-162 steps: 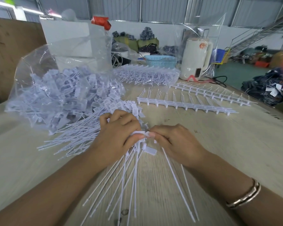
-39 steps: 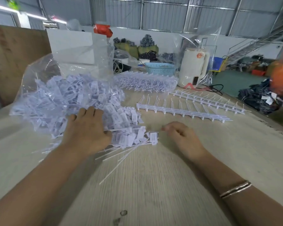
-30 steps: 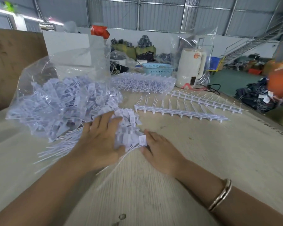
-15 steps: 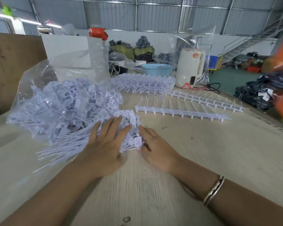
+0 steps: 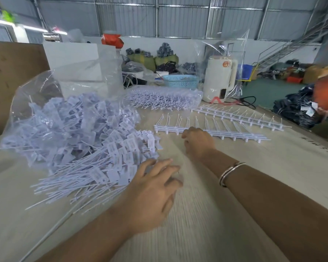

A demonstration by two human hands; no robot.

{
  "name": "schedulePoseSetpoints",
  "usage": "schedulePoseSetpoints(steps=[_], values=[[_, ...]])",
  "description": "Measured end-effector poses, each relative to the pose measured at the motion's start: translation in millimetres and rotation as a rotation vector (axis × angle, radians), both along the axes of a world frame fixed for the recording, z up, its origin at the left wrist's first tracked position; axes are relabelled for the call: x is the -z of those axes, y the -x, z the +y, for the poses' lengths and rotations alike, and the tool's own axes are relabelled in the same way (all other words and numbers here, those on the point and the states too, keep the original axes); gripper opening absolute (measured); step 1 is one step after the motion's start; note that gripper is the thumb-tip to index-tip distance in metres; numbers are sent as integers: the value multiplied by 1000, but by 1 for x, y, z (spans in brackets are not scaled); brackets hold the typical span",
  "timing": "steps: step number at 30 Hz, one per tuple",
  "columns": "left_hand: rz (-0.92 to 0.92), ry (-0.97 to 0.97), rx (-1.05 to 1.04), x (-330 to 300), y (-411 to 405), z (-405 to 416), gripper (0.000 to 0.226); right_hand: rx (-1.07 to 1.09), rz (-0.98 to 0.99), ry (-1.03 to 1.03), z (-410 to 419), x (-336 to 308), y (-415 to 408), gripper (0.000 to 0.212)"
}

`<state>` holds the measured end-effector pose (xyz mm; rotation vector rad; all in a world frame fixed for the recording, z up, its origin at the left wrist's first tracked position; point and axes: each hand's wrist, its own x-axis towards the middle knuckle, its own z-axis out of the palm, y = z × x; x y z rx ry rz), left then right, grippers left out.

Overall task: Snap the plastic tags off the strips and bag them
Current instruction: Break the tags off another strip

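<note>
Right hand [image 5: 198,142] moved from tags [image 5: 121,154] to strip [image 5: 225,132].

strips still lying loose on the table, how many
2: the near strip at the right hand, the far strip behind it. Each may be stacked; more sit bagged.

White tags [image 5: 121,154]; clear bag [image 5: 51,95]; light-blue perforated basket [image 5: 180,82]; cream kettle [image 5: 219,80].

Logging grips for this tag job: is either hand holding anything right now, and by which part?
Nothing is held. The left hand lies open beside the tag pile; the right hand, fingers loosely curled, reaches the near strip with no grip visible yet.
</note>
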<state>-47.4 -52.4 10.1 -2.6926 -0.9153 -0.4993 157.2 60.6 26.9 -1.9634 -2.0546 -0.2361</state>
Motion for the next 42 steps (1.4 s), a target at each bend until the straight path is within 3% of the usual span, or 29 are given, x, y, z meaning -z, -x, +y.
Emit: schedulePoseSetpoints(steps=[6,11,15,19,24,28,33,39,42], values=[[-88,47,62,4,2,8,22,34,-323,-15,47,9,-8,42],[-104,61,78,7,1,12,23,37,-297,-81,58,12,-15,33],[-131,57,85,9,0,12,22,7,-420,-107,56,8,-23,32],[-100,59,100,8,0,11,21,-8,-519,-263,40,-5,-24,39],[-101,111,110,6,-1,9,19,-189,-229,-78,16,-13,-25,21],[-201,211,85,5,-2,8,20,-226,-70,166,-14,-27,-12,33],[-349,469,70,-5,-11,9,25,-281,258,300,-41,-66,4,39],[-877,1075,-71,-33,-31,6,27,-307,319,130,-64,-73,35,26],[-925,1223,-37,-43,-34,-3,30,-258,382,18,-72,-68,44,26]])
